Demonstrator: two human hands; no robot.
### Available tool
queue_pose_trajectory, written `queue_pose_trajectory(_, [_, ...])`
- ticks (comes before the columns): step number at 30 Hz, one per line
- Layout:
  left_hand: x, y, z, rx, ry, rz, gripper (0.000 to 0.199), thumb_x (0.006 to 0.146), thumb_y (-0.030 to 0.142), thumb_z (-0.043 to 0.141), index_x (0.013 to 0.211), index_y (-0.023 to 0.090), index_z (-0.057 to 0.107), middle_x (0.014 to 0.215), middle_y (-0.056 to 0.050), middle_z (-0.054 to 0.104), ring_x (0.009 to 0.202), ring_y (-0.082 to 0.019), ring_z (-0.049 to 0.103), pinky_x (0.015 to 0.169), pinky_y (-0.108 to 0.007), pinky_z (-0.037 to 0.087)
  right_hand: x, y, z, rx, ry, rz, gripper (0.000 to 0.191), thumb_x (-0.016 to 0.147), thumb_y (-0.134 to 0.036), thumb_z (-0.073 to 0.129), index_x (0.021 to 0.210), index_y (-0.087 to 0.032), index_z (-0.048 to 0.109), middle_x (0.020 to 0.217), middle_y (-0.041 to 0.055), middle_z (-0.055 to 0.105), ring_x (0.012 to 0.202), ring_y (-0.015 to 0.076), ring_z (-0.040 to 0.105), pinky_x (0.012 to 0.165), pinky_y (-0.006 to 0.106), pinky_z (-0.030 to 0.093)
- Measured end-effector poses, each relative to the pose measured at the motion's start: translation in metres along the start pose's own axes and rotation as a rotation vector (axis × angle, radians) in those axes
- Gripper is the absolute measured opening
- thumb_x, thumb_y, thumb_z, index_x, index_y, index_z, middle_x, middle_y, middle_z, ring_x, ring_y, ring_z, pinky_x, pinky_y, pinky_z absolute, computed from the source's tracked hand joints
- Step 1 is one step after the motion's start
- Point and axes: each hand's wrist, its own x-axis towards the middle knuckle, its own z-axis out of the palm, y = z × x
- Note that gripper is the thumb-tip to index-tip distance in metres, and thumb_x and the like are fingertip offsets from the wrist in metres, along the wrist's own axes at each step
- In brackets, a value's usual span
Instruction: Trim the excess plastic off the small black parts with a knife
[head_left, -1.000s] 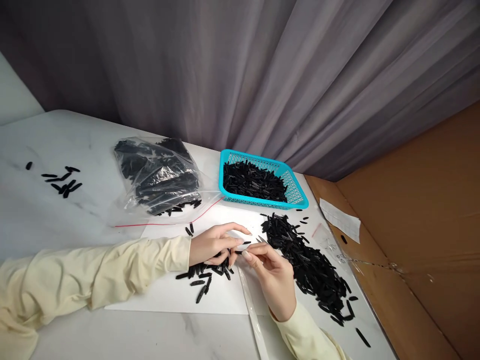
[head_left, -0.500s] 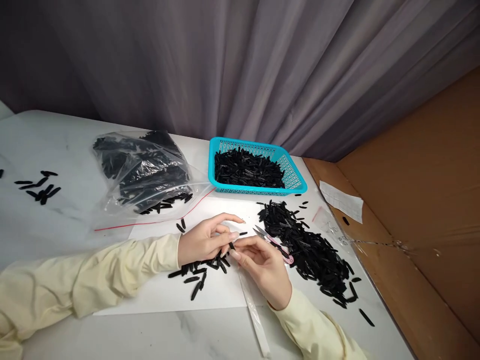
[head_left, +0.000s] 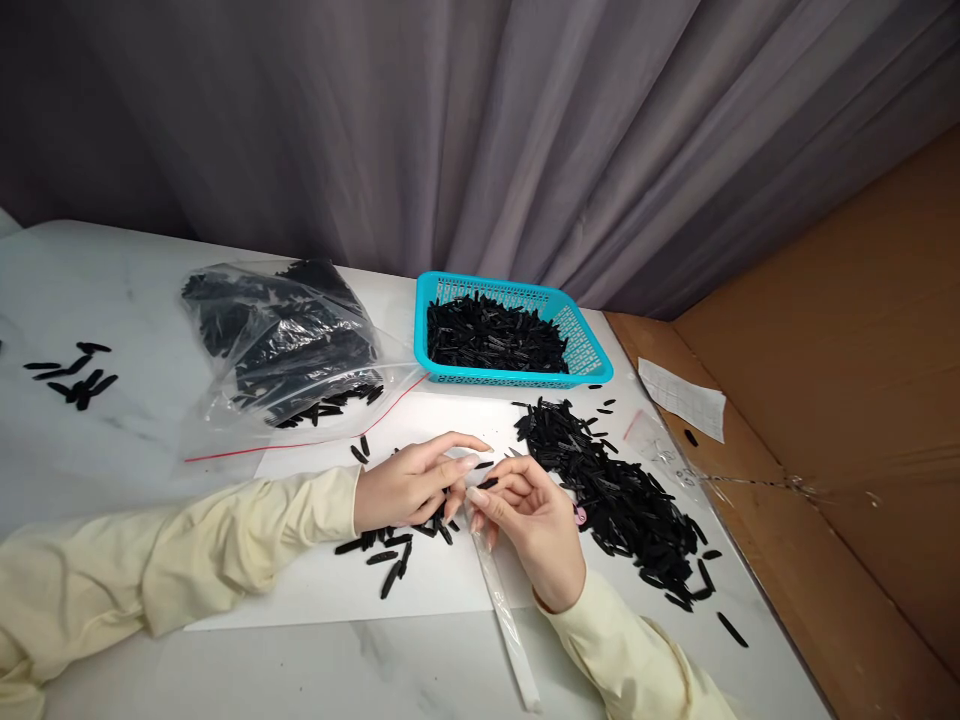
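My right hand (head_left: 536, 530) pinches a small, slim black piece (head_left: 487, 483) between thumb and fingertips. Close beside it, my left hand (head_left: 412, 488) has its index finger stretched out and its other fingers curled in; what they hold, if anything, is hidden. Another black piece (head_left: 484, 464) shows just past the left thumb tip; whether it is touched I cannot tell. Several loose black pieces (head_left: 390, 580) lie on white paper (head_left: 300, 590) under and below the left hand. A white strip in clear plastic (head_left: 514, 640) runs from beneath the hands toward the front.
A blue basket (head_left: 517, 378) of black pieces stands at the back, with a clear zip bag (head_left: 300, 330) of them to its left. A large black heap (head_left: 622, 500) lies on the right, partly over pink-handled scissors (head_left: 580, 515). Cardboard (head_left: 847, 420) borders the right side.
The black piece that was between both hands is now in my right fingertips, turned and slightly farther right. My left hand stays nearly in place. The right hand now covers more of the scissors.
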Motion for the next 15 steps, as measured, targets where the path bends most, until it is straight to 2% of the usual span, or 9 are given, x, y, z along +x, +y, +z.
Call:
queue_pose_trajectory(5, [-0.0012, 0.0016, 0.0011, -0.009, -0.070, 0.004, 0.049, 0.084, 0.043, 0.049, 0.122, 0.014, 0.039, 0.055, 0.006, 0.049, 0.031, -0.001, 0.025, 0.030, -0.014, 0.018, -0.0050, 0.0034, 0.0045, -0.122, 0.016, -0.075, 0.028, 0.066, -0.027, 0.075, 0.068, -0.018, 0.049, 0.054, -0.0010, 0.061, 0.045, 0.0099, 0.053, 0.042, 0.020, 0.041])
queue_pose_trajectory(11, [-0.0031, 0.0004, -0.0002, 0.010, -0.021, 0.045, 0.045, 0.084, 0.034, 0.050, 0.124, 0.017, 0.038, 0.056, 0.008, 0.042, 0.034, -0.001, 0.025, 0.033, -0.014, 0.018, -0.0054, 0.0065, 0.0002, -0.233, 0.018, -0.128, 0.026, 0.064, -0.028, 0.075, 0.072, -0.018, 0.052, 0.058, -0.0023, 0.058, 0.047, 0.0087, 0.051, 0.043, 0.019, 0.039])
queue_pose_trajectory(15, [-0.0033, -0.0001, -0.0005, 0.003, 0.026, 0.076, 0.044, 0.085, 0.032, 0.049, 0.125, 0.017, 0.038, 0.058, 0.007, 0.045, 0.035, -0.002, 0.028, 0.033, -0.014, 0.019, -0.0047, 0.0046, -0.0019, -0.246, -0.044, -0.103, 0.027, 0.080, -0.041, 0.058, 0.071, -0.017, 0.052, 0.056, -0.0011, 0.057, 0.040, 0.0064, 0.045, 0.036, 0.018, 0.032])
